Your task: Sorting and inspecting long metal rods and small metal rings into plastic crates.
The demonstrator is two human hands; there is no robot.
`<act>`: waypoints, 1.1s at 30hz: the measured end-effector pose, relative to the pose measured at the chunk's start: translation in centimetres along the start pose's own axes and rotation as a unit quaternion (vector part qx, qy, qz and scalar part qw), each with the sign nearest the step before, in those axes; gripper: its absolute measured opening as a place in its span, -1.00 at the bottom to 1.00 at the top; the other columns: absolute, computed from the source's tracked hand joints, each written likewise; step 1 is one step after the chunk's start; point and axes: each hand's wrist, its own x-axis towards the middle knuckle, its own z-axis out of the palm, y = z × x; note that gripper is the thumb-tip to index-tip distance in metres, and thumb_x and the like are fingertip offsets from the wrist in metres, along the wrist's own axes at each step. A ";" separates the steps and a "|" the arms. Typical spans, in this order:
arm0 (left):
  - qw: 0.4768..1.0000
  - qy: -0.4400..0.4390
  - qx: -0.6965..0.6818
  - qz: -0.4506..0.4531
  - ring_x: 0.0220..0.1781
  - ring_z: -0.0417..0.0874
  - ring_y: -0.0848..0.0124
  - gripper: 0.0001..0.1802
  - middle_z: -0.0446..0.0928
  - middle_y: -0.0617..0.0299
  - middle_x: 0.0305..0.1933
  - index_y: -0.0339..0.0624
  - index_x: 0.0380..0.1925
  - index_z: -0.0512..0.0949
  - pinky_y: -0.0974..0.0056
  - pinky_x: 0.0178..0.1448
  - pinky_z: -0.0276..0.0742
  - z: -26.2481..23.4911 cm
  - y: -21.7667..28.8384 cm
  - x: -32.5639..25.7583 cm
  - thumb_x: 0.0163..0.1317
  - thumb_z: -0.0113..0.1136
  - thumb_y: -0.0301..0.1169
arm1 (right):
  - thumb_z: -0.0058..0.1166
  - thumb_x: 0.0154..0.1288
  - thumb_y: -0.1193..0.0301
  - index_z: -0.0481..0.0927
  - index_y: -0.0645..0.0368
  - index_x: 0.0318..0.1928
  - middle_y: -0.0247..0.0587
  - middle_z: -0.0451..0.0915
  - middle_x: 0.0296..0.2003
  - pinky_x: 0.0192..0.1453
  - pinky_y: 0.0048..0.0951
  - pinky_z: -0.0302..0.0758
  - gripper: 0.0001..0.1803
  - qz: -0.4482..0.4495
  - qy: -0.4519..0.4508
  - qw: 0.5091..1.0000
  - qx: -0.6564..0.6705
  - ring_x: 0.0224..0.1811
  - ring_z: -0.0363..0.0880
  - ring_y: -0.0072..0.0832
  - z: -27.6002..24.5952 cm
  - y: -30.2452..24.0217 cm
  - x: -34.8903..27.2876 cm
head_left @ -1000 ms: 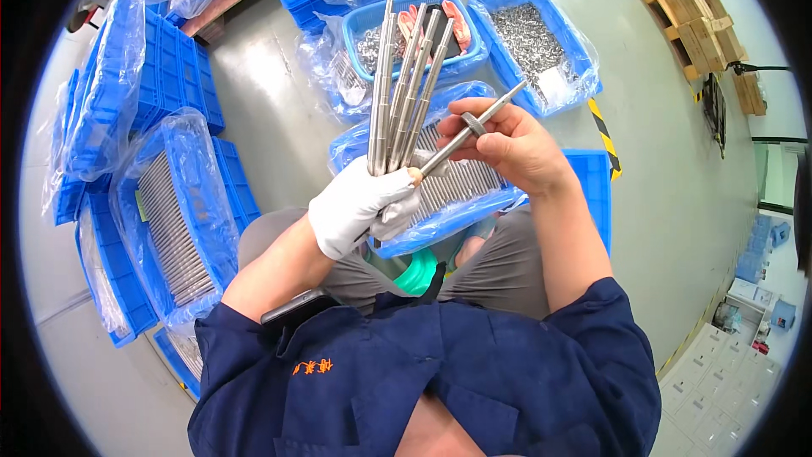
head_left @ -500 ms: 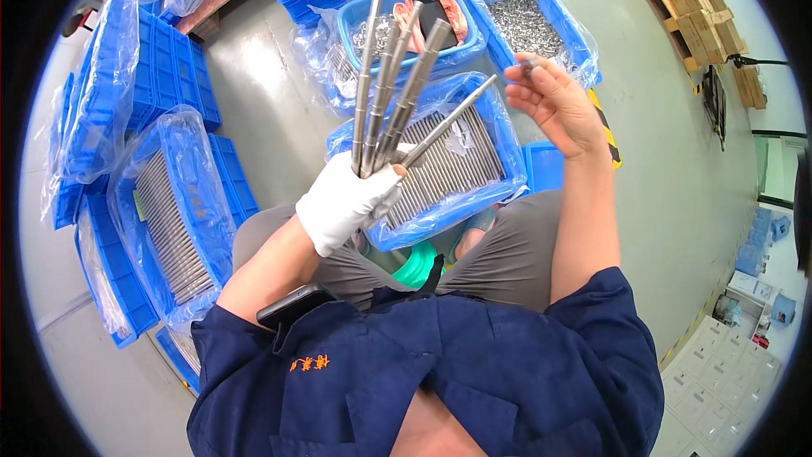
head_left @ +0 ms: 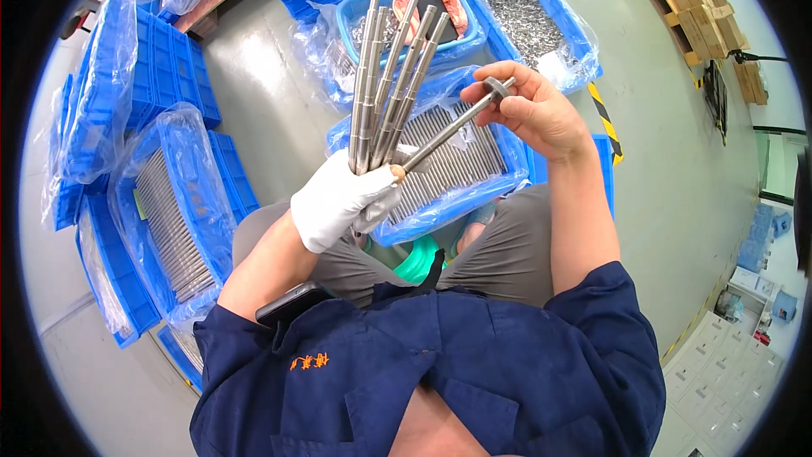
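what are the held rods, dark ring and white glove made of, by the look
Held rods: metal, likely steel; smooth, with bright highlights. Ring: probably metal too, darker grey with a dull sheen. Glove: apparently fabric, white, matte, softly creased.

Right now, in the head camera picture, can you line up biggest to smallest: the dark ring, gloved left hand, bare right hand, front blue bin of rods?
1. front blue bin of rods
2. gloved left hand and bare right hand: too alike to rank
3. dark ring

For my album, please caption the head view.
Gloved left hand grips metal rods; bare right hand holds a dark ring around one rod.
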 end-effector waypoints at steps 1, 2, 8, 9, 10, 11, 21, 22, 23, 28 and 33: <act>1.000 0.002 -0.001 0.000 -0.80 0.16 0.63 -0.66 0.21 0.39 -0.78 -0.27 -0.19 0.37 0.51 -0.73 0.02 0.0 -0.1 -0.1 0.08 0.06 -0.28 | 0.06 0.03 0.48 0.40 0.26 -0.12 -0.06 0.50 -0.23 -0.17 -0.55 0.44 -0.66 -0.003 0.000 1.000 -0.005 -0.33 0.50 -0.54 0.0 0.0 0.0; 1.000 0.011 0.002 -0.002 -0.80 0.16 0.64 -0.65 0.22 0.39 -0.77 -0.27 -0.20 0.38 0.51 -0.73 0.02 0.0 -0.2 -0.1 0.08 0.07 -0.28 | 0.06 0.03 0.48 0.40 0.26 -0.12 -0.06 0.50 -0.23 -0.17 -0.55 0.44 -0.66 -0.001 -0.002 1.000 -0.005 -0.33 0.50 -0.54 0.0 -0.1 -0.1; 0.999 0.042 0.022 0.001 -0.84 0.12 0.63 -0.58 0.16 0.39 -0.82 -0.37 -0.25 0.36 0.51 -0.76 -0.01 0.5 -0.2 -0.2 0.04 0.11 -0.23 | 0.07 0.01 0.48 0.39 0.26 -0.14 -0.04 0.51 -0.27 -0.23 -0.55 0.46 -0.66 0.031 0.004 0.999 -0.023 -0.38 0.50 -0.52 0.1 -0.6 -0.2; 0.999 0.033 0.032 0.000 -0.84 0.13 0.63 -0.58 0.16 0.39 -0.83 -0.38 -0.25 0.35 0.51 -0.76 -0.01 0.5 -0.2 -0.2 0.04 0.12 -0.23 | 0.07 0.00 0.49 0.39 0.26 -0.14 -0.03 0.51 -0.27 -0.24 -0.55 0.47 -0.66 0.027 -0.002 1.000 -0.015 -0.39 0.51 -0.52 0.2 -0.7 -0.3; 0.999 0.034 0.030 0.000 -0.84 0.13 0.63 -0.58 0.16 0.39 -0.83 -0.38 -0.25 0.35 0.51 -0.76 -0.01 0.4 -0.2 -0.3 0.04 0.12 -0.23 | 0.08 -0.01 0.50 0.40 0.26 -0.15 -0.03 0.51 -0.28 -0.25 -0.55 0.47 -0.66 0.023 -0.009 1.000 -0.007 -0.40 0.51 -0.52 0.3 -0.8 -0.4; 0.999 0.031 0.025 -0.002 -0.82 0.16 0.63 -0.61 0.20 0.38 -0.80 -0.32 -0.24 0.37 0.51 -0.74 0.01 0.3 -0.2 -0.4 0.04 0.11 -0.24 | 0.08 -0.01 0.50 0.40 0.26 -0.15 -0.03 0.51 -0.28 -0.25 -0.55 0.47 -0.66 0.025 -0.009 1.000 -0.007 -0.40 0.51 -0.52 0.4 -0.9 -0.4; 1.000 0.024 0.006 -0.011 -0.84 0.15 0.62 -0.57 0.18 0.38 -0.82 -0.37 -0.25 0.35 0.51 -0.73 0.06 0.1 -0.1 -0.4 0.03 0.12 -0.22 | 0.06 -0.14 0.58 0.39 0.24 -0.20 -0.02 0.52 -0.32 -0.25 -0.46 0.48 -0.63 0.032 -0.006 0.997 -0.075 -0.33 0.52 -0.40 1.2 -0.9 -0.4; 1.000 0.025 0.006 -0.009 -0.84 0.15 0.62 -0.57 0.18 0.38 -0.82 -0.37 -0.25 0.35 0.51 -0.73 0.06 0.3 -0.1 -0.3 0.03 0.12 -0.22 | 0.13 -0.15 0.54 0.40 0.24 -0.20 -0.01 0.51 -0.31 -0.24 -0.45 0.49 -0.61 0.033 -0.023 0.996 -0.085 -0.30 0.52 -0.39 1.9 -0.5 -0.2; 1.000 0.017 0.004 -0.011 -0.83 0.15 0.62 -0.56 0.18 0.39 -0.82 -0.37 -0.24 0.35 0.51 -0.73 0.06 0.5 -0.1 -0.2 0.03 0.12 -0.21 | 0.23 -0.19 0.46 0.40 0.25 -0.21 0.00 0.51 -0.30 -0.23 -0.46 0.49 -0.56 0.034 -0.054 0.997 -0.053 -0.26 0.52 -0.37 2.7 0.5 -0.1; 1.000 0.004 -0.016 -0.020 -0.83 0.12 0.65 -0.55 0.16 0.41 -0.82 -0.35 -0.24 0.36 0.51 -0.71 0.03 0.7 0.3 -0.1 0.02 0.12 -0.18 | 0.28 -0.23 0.45 0.41 0.24 -0.22 -0.01 0.51 -0.29 -0.21 -0.48 0.50 -0.53 0.070 -0.009 0.997 -0.006 -0.22 0.51 -0.35 3.0 0.2 -0.1; 0.999 -0.012 -0.031 -0.022 -0.83 0.11 0.66 -0.54 0.15 0.42 -0.82 -0.35 -0.22 0.35 0.52 -0.71 -0.01 0.9 0.0 -0.2 0.04 0.10 -0.18 | 0.30 -0.26 0.42 0.41 0.23 -0.22 -0.06 0.52 -0.31 -0.22 -0.48 0.50 -0.50 0.049 -0.015 0.998 -0.038 -0.25 0.52 -0.38 2.9 0.3 -0.5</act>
